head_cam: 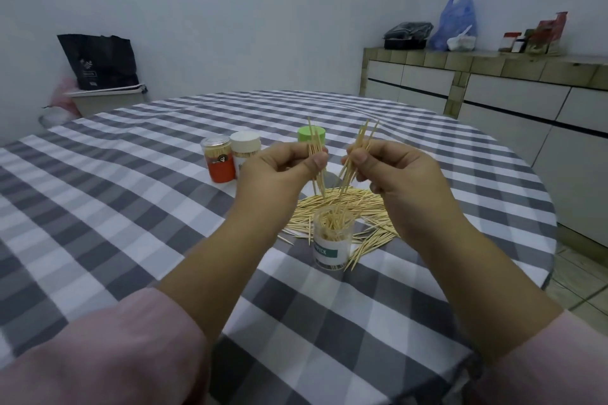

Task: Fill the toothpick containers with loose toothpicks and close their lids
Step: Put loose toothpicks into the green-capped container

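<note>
- Head view: the left hand (279, 171) pinches a small upright bundle of toothpicks (315, 154) between thumb and fingers, and the right hand (391, 174) pinches a second, fanned bundle (357, 154) just beside it.
- Toothpicks look light, thin and stiff, likely to slip or splay and easy to snap; a hold near the middle, with the sticks aligned, seems best.
- Directly below and between the hands stands an open clear container (332, 240) with a white and green label, partly filled with sticks standing on end.
- Around that container, under the hands, the loose toothpick pile (348, 207) lies spread on the checked tablecloth (131, 207).
- Beyond the left hand stand a red-labelled jar (219, 159) with a clear lid and a white-lidded jar (245, 148), both holding toothpicks.
- Behind the left bundle sits a green cap (311, 135), probably the open container's lid.
</note>
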